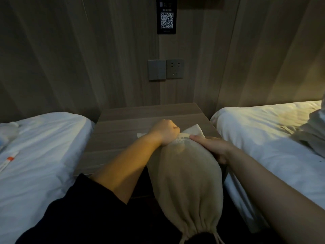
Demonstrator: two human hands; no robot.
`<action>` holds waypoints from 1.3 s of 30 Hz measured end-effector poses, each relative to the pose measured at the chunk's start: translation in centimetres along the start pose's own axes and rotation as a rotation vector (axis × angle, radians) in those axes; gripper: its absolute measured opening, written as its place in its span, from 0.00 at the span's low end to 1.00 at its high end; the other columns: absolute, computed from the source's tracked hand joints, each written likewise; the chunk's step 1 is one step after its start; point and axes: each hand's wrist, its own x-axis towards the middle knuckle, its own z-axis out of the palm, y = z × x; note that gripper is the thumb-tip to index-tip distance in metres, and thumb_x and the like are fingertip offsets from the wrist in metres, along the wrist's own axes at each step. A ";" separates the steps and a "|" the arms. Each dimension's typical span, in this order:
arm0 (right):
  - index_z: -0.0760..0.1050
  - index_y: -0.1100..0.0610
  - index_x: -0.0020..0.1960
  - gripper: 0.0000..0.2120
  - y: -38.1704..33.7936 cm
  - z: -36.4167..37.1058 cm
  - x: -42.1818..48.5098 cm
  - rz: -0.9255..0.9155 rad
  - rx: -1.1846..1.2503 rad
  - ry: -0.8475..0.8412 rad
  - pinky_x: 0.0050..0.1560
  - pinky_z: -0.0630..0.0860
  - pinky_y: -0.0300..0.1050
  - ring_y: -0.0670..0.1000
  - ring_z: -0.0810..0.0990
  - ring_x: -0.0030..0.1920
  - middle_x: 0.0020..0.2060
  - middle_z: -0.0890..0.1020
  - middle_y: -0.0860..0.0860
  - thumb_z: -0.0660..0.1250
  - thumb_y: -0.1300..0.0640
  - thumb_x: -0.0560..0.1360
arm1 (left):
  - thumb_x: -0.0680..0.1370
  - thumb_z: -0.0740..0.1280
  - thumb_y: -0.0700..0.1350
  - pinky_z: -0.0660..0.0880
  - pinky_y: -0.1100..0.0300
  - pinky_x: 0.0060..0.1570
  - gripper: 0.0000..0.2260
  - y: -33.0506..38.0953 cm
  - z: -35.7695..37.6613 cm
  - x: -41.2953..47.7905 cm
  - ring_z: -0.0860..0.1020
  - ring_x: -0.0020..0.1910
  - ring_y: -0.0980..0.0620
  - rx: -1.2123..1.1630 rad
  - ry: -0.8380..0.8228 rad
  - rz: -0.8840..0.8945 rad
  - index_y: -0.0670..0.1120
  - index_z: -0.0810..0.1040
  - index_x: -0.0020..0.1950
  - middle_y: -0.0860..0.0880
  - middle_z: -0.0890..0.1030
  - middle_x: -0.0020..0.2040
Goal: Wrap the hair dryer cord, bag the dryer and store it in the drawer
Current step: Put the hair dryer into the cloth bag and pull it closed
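A beige drawstring cloth bag (186, 182), bulging with something hidden inside, lies lengthwise from the nightstand's front edge toward me, its gathered drawstring mouth nearest me at the bottom. My left hand (167, 132) is fisted around the bag's far end, which rests on the wooden nightstand (119, 131). My right hand (213, 147) lies flat along the bag's right side, fingers pointing left, pressing against it. The hair dryer and its cord are not visible. No drawer is visible.
White beds flank the nightstand, the left bed (44, 155) and the right bed (267, 131). A small orange-and-white item (8, 160) lies on the left bed. A switch (156, 69) and a wall socket (175, 69) sit on the wood-panel wall, with a QR-code plaque (166, 18) above.
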 end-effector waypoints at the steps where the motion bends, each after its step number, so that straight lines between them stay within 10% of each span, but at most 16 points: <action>1: 0.67 0.57 0.68 0.43 0.1 0.0 -0.1 -0.016 0.031 -0.063 0.50 0.76 0.48 0.55 0.78 0.56 0.58 0.79 0.56 0.72 0.36 0.60 | 0.76 0.58 0.43 0.59 0.54 0.31 0.19 0.0 0.0 0.0 0.67 0.30 0.47 -0.009 0.001 -0.005 0.45 0.64 0.24 0.46 0.69 0.26; 4: 0.65 0.56 0.66 0.28 0.5 0.0 -0.9 -0.102 0.156 -0.192 0.47 0.76 0.46 0.52 0.78 0.54 0.54 0.79 0.54 0.69 0.49 0.70 | 0.76 0.58 0.43 0.60 0.54 0.32 0.19 -0.2 0.0 0.0 0.67 0.30 0.46 -0.016 0.019 -0.024 0.45 0.64 0.23 0.47 0.69 0.26; 11: 0.67 0.53 0.64 0.32 2.0 0.3 -1.2 -0.296 0.165 -0.104 0.48 0.77 0.45 0.52 0.79 0.55 0.56 0.79 0.53 0.74 0.67 0.65 | 0.73 0.58 0.42 0.65 0.53 0.33 0.14 -0.7 0.2 0.2 0.70 0.32 0.44 -0.093 0.085 -0.100 0.41 0.70 0.27 0.44 0.73 0.28; 18: 0.71 0.57 0.62 0.29 1.8 1.3 -0.1 -0.274 0.396 -0.045 0.49 0.79 0.54 0.59 0.80 0.53 0.55 0.80 0.58 0.73 0.69 0.64 | 0.79 0.57 0.43 0.69 0.60 0.57 0.14 -1.9 0.1 -0.3 0.75 0.61 0.49 -0.151 0.187 -0.035 0.47 0.79 0.59 0.49 0.79 0.61; 28: 0.70 0.56 0.62 0.32 -1.5 -0.5 3.0 -0.193 0.547 0.177 0.51 0.79 0.59 0.61 0.80 0.53 0.56 0.79 0.58 0.76 0.64 0.61 | 0.79 0.62 0.52 0.53 0.67 0.66 0.23 -1.6 -1.6 -3.6 0.60 0.73 0.51 -0.090 -0.012 0.299 0.46 0.66 0.72 0.47 0.65 0.73; 34: 0.67 0.56 0.65 0.32 -2.2 -0.8 4.1 -0.248 0.383 0.295 0.56 0.78 0.59 0.57 0.79 0.54 0.56 0.78 0.55 0.76 0.56 0.65 | 0.66 0.71 0.62 0.43 0.52 0.73 0.45 -3.4 1.6 -6.0 0.43 0.77 0.53 0.352 -0.164 0.412 0.57 0.49 0.76 0.53 0.45 0.79; 39: 0.62 0.55 0.69 0.37 -1.8 -0.4 4.4 -0.347 -0.041 0.468 0.60 0.75 0.56 0.57 0.74 0.62 0.64 0.74 0.55 0.73 0.47 0.66 | 0.71 0.69 0.54 0.49 0.41 0.73 0.40 -5.6 4.8 -5.9 0.42 0.77 0.49 0.470 -0.095 0.444 0.54 0.50 0.77 0.50 0.46 0.79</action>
